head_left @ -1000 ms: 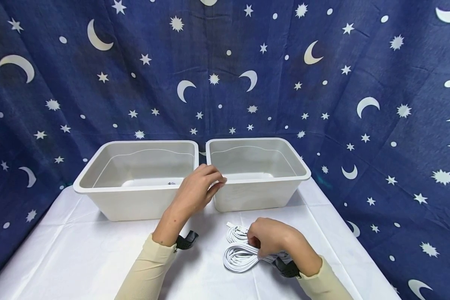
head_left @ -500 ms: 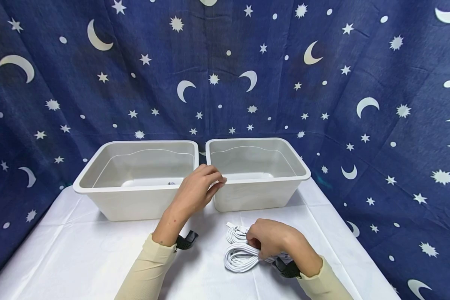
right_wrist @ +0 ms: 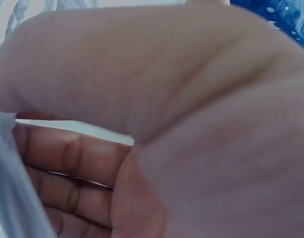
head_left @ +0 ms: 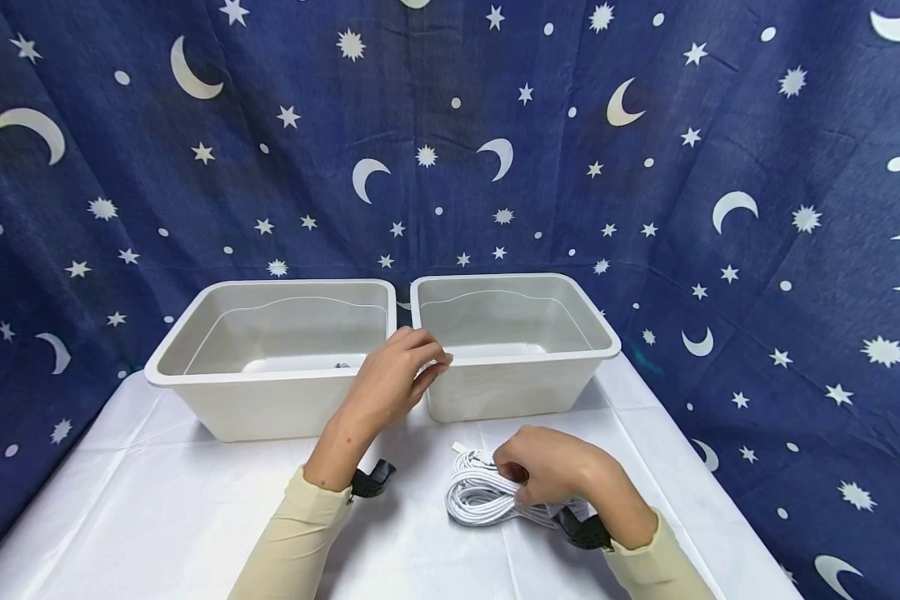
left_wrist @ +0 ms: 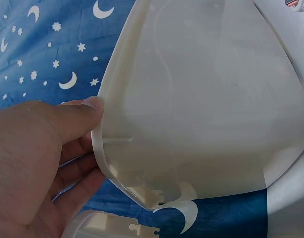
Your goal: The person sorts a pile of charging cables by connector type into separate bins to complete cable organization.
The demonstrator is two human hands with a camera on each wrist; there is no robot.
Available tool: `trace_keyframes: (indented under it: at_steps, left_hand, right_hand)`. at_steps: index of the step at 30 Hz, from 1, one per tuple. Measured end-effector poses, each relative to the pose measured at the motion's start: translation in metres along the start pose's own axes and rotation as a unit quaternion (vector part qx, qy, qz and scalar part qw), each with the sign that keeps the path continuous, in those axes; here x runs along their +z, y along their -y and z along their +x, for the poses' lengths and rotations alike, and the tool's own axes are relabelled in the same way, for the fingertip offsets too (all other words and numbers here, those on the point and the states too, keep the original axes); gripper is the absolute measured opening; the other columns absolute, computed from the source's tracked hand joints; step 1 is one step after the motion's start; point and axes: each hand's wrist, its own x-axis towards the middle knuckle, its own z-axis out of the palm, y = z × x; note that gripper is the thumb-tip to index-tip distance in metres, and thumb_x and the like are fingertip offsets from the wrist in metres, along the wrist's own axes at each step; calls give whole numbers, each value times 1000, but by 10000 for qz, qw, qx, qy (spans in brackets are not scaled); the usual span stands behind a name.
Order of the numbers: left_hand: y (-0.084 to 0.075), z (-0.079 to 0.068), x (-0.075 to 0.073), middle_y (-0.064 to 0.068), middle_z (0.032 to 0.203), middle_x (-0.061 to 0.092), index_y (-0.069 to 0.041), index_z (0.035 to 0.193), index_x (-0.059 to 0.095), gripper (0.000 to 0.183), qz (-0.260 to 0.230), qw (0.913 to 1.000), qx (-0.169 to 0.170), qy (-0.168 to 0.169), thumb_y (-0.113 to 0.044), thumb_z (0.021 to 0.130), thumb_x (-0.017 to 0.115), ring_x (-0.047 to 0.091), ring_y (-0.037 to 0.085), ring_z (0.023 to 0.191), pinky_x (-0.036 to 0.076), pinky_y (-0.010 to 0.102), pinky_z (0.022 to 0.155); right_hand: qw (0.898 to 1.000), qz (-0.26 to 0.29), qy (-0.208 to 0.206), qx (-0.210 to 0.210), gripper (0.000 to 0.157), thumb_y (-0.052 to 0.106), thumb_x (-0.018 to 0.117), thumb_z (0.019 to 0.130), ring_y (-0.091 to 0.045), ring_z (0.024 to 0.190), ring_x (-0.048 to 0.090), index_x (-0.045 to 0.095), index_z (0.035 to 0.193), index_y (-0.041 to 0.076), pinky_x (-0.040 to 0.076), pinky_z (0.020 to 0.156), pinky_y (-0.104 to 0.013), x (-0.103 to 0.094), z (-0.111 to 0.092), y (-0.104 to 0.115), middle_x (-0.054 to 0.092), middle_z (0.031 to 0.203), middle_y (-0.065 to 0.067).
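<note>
My left hand reaches to the near left corner of the right-hand grey plastic bin. In the left wrist view its thumb lies over the bin's rim with the fingers behind, pinching it. Low over the tablecloth, my right hand grips a coiled white cable by its right part. Loops spread out to the left of the fingers, and a white plug end pokes out at the far side. The right wrist view shows strands of cable at the curled fingers.
Left of that bin stands a second grey bin, with a small dark object on its floor. Both rest on a white tablecloth. A blue curtain with moons and stars hangs behind and on the right.
My right hand has risen slightly, and the larger cable loops have shifted away from me, now overlapping the smaller ones. The left hand keeps its place at the bin's rim.
</note>
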Motion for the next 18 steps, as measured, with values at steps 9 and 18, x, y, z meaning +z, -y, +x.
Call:
trace_keyframes:
  at_steps: [9,18]
  left_hand:
    - [0,-1,-1,-7,102,69,-19,103,80,7,15,9999,-59,96,-14,100,76,63,16,101,55,34,88]
    - [0,0,-1,-7,102,69,-19,103,80,7,10,10000,-29,65,-14,99,77,63,16,101,55,34,88]
  right_hand:
    - [9978,-255,-447,-421,26,2,77,67,0,66,41,59,73,20,37,61,-20,-6,-1,-1,49,71,13]
    - [9910,-570,-1036,-621,27,8,83,74,-2,77,50,63,81,25,47,70,-24,-10,-4,0,56,83,15]
